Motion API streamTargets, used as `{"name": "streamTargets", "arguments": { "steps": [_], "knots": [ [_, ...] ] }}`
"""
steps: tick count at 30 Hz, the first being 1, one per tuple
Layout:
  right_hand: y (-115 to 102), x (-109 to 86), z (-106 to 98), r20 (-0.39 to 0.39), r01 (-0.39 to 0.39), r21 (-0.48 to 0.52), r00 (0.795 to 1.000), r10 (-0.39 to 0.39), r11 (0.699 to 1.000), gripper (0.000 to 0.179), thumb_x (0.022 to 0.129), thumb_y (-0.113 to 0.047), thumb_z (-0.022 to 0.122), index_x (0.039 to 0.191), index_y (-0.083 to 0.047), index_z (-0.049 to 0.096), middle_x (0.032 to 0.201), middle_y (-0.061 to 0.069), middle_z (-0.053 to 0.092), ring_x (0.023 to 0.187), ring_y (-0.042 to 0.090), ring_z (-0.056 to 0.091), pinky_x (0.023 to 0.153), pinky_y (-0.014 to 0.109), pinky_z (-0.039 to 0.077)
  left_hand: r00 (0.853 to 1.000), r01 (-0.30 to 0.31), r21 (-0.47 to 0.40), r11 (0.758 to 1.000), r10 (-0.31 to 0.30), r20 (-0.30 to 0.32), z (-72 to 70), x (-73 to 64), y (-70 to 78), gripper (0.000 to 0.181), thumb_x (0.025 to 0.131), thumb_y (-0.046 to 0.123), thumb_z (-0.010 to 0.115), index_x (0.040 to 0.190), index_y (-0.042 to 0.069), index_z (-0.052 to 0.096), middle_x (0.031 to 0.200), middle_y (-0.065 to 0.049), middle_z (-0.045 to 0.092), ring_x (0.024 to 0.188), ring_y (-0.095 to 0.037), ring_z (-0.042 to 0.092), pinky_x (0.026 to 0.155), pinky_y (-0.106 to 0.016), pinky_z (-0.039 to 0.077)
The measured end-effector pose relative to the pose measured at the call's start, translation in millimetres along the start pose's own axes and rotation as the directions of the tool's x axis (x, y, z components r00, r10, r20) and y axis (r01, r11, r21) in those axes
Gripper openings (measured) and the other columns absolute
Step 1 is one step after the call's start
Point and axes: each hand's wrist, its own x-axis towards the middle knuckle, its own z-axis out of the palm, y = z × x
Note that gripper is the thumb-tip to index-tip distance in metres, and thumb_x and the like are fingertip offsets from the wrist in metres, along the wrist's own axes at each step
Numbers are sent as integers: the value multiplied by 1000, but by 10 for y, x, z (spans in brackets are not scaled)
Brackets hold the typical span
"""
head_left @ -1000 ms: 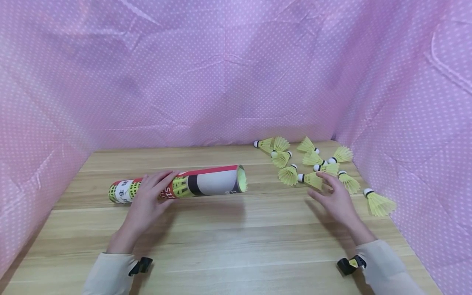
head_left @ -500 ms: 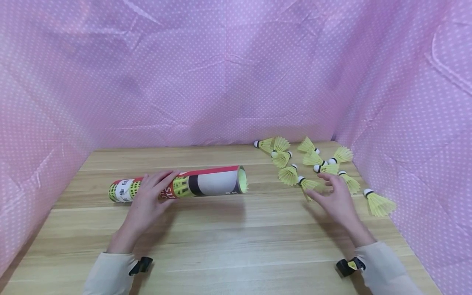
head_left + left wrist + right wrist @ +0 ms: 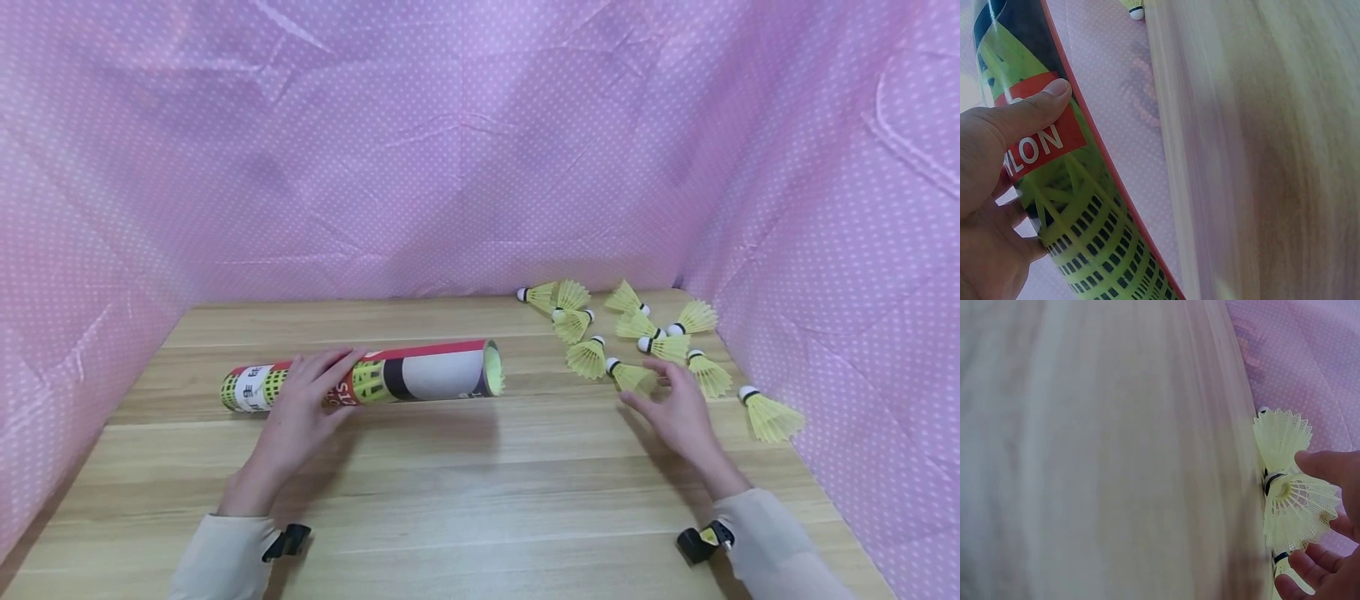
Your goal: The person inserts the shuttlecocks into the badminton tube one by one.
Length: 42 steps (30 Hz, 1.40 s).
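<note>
My left hand (image 3: 303, 408) grips a long shuttlecock tube (image 3: 438, 372), its thumb lying across the red label in the left wrist view. The tube lies sideways, with its mouth facing right and pale yellow showing inside. Over on the right, my right hand (image 3: 678, 412) has thumb and fingers spread apart around the skirt of a yellow shuttlecock (image 3: 632, 377) with a white cork. In the right wrist view, that shuttlecock (image 3: 1300, 509) sits between thumb and fingers, which do not pinch it; whether a fingertip touches it is unclear.
Several more yellow shuttlecocks lie scattered at the back right, including one (image 3: 587, 358) left of the right hand and another (image 3: 771, 415) near the table's right edge. Pink dotted cloth (image 3: 457, 167) walls the wooden table (image 3: 480, 517) at the back and sides.
The shuttlecock by my right hand has turned, its skirt swinging toward me. My right hand has shifted slightly left and down beside it. The left hand and tube stay nearly still.
</note>
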Motion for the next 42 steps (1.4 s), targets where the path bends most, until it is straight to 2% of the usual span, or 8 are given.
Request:
{"name": "streamTargets", "arguments": {
  "steps": [9, 21, 22, 25, 27, 29, 42],
  "knots": [
    [55, 13, 10, -24, -12, 17, 1000, 13, 1000, 65, 85, -23, 82, 139, 1, 52, 130, 27, 54, 112, 43, 53, 94, 60, 46, 1000, -4, 3, 1000, 4, -3, 2, 3, 7, 93, 67, -1, 91, 148, 24, 53, 140, -13, 56, 128, -39, 50, 121, -57, 15],
    [22, -2, -29, -32, -88, 104, 995, 91, 991, 60, 89, -23, 79, 137, 2, 53, 129, 27, 56, 114, 44, 58, 97, 52, 52, 1000, 7, 13, 1000, -7, 6, -1, 0, 14, 95, 67, -1, 91, 149, 25, 51, 141, -13, 55, 129, -40, 49, 121, -58, 15],
    [26, -4, -30, -34, -86, 104, 995, 90, 991, 60, 89, -23, 79, 136, 2, 53, 129, 26, 57, 114, 43, 58, 96, 48, 53, 1000, 9, 11, 1000, -9, 7, -2, 0, 15, 95, 67, -1, 91, 149, 25, 51, 141, -13, 55, 129, -40, 49, 122, -57, 15],
    [33, -12, -27, -48, -71, 112, 996, 76, 991, 58, 89, -22, 80, 135, 2, 55, 128, 24, 58, 113, 39, 59, 91, 25, 55, 1000, 10, 9, 1000, -10, 5, -5, 2, 19, 94, 67, -1, 91, 149, 24, 52, 140, -14, 56, 129, -40, 49, 121, -58, 15],
    [28, -19, -24, -58, -57, 124, 996, 64, 991, 57, 88, -21, 80, 133, 3, 56, 128, 22, 59, 112, 37, 59, 85, 12, 51, 1000, 9, 9, 1000, -9, 5, -7, 3, 21, 94, 67, -1, 91, 149, 24, 52, 140, -14, 56, 129, -40, 49, 121, -58, 15],
    [14, -26, -23, -67, -44, 147, 996, 54, 988, 55, 88, -19, 80, 132, 4, 56, 128, 21, 59, 112, 35, 58, 82, 4, 46, 1000, 10, 9, 1000, -10, 4, -7, 4, 23, 94, 67, -1, 91, 149, 25, 52, 140, -14, 56, 129, -40, 49, 121, -58, 15],
    [-185, -97, -63, -79, -32, 224, 996, 51, 974, 52, 88, -18, 80, 129, 5, 58, 128, 16, 59, 112, 22, 56, 88, 12, 51, 1000, 18, 5, 1000, -18, 6, -16, -10, 39, 96, 67, -3, 91, 149, 26, 51, 142, -13, 55, 130, -40, 48, 122, -56, 13]
  ]
}}
